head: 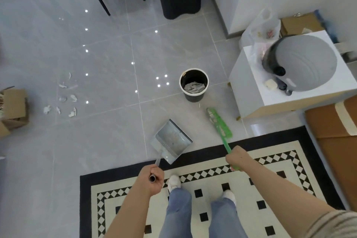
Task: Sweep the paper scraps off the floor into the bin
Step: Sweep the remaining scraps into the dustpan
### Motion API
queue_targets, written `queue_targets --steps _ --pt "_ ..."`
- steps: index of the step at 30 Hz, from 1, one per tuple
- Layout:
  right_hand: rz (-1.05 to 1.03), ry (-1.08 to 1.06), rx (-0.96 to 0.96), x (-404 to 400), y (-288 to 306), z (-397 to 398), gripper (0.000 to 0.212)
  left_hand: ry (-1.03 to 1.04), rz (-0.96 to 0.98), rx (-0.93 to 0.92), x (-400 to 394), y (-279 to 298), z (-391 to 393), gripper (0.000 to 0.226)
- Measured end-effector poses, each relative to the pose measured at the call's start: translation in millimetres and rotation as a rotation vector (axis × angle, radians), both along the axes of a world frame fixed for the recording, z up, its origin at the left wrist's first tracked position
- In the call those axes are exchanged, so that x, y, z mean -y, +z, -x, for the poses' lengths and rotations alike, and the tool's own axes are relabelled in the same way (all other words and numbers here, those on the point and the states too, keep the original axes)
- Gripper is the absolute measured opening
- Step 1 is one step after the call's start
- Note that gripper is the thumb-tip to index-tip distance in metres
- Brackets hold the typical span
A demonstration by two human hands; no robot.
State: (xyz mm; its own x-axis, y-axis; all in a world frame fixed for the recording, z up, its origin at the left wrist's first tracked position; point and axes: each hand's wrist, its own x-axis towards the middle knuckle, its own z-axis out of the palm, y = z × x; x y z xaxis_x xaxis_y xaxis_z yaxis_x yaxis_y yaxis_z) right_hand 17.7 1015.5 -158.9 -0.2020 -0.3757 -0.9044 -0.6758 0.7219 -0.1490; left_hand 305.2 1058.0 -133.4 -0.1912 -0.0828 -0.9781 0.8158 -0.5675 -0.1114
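Paper scraps (65, 95) lie scattered on the grey tile floor (108, 60) well off to my left, near a cardboard box (13, 108) at the edge of view. None of them looks gathered into a pile yet. The bin (194, 85) stands ahead of me and slightly to the right, well apart from the scraps, with some crumpled paper already lying at its bottom.

My left hand (152, 177) has its grip closed around the metal handle of the dustpan (171, 141), whose pan rests near the floor just past the rug's (193, 199) black border; the pan looks empty apart from some smudges. My right hand (236, 157) has its grip closed on the green broom (219, 123), its head on the tile between the dustpan and the bin.

As I judge it, the sweeping of this batch has not begun: both tools are in hand, but I stand on the rug, away from the scraps. Left to do: go over, brush them into the pan, carry it back, tip it into the bin.
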Motion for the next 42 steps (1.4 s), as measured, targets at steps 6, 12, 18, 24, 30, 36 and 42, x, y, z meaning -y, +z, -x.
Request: queue_targets --steps 6,12,18,24,30,36,42 --pt "-0.051 0.057 -0.032 28 9 -17 0.012 -0.089 -0.047 0.122 44 -20 -36 0.031" --pt "-0.020 0.101 -0.080 47 15 -29 0.022 -0.110 -0.091 0.152 73 -30 -74 0.035" --pt "-0.017 0.211 -0.100 41 4 -87 0.006 -0.166 -0.086 0.151 73 -24 -92 0.043" --pt "-0.149 0.361 -0.043 16 5 -128 0.005 -0.177 -0.072 0.138 70 -23 -107 0.038" --pt "-0.174 0.271 0.020 14 48 -116 0.018 -0.109 -0.109 0.104 62 -23 -111 0.034" --pt "-0.095 -0.075 0.057 -21 89 -119 0.012 -0.104 -0.078 0.057 39 11 -99 0.045" --pt "0.012 -0.659 0.230 -66 114 -105 0.012 -0.171 0.088 0.029 15 48 -102 0.026"
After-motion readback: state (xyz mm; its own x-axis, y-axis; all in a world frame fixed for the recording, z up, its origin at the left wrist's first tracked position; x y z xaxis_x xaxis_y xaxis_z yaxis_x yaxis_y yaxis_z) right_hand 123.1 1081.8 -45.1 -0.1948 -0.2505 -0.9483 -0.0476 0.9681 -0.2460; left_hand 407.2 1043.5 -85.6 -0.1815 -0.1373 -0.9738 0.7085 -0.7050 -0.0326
